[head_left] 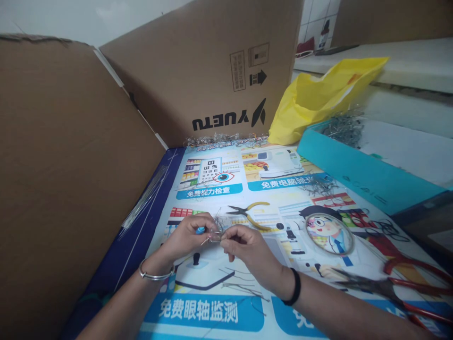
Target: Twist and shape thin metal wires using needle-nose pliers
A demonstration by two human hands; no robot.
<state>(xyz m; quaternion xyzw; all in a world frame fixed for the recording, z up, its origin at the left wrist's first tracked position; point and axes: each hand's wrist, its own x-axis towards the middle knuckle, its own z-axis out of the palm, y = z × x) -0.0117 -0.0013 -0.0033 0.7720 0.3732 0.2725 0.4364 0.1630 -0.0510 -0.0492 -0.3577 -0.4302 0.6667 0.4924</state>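
My left hand (193, 234) is closed, with thumb and fingers pinching a small piece of thin metal wire (215, 236). My right hand (249, 248) meets it from the right, its thumb and forefinger pinched on the same wire piece. Fine wire ends stick out around the fingertips; their exact shape is too small to make out. Just beyond my hands lie yellow-handled pliers (253, 219), jaws pointing left. Loose cut wires (246, 289) lie on the printed mat (208, 278) below my right hand.
Red-handled cutters (375, 285) lie at right, near a wire coil (350, 241). A teal box (354, 170) holds a wire heap (341, 130), beside a yellow bag (293, 111). Cardboard walls (170, 80) enclose the back and left; straight wires (143, 198) lie along the left.
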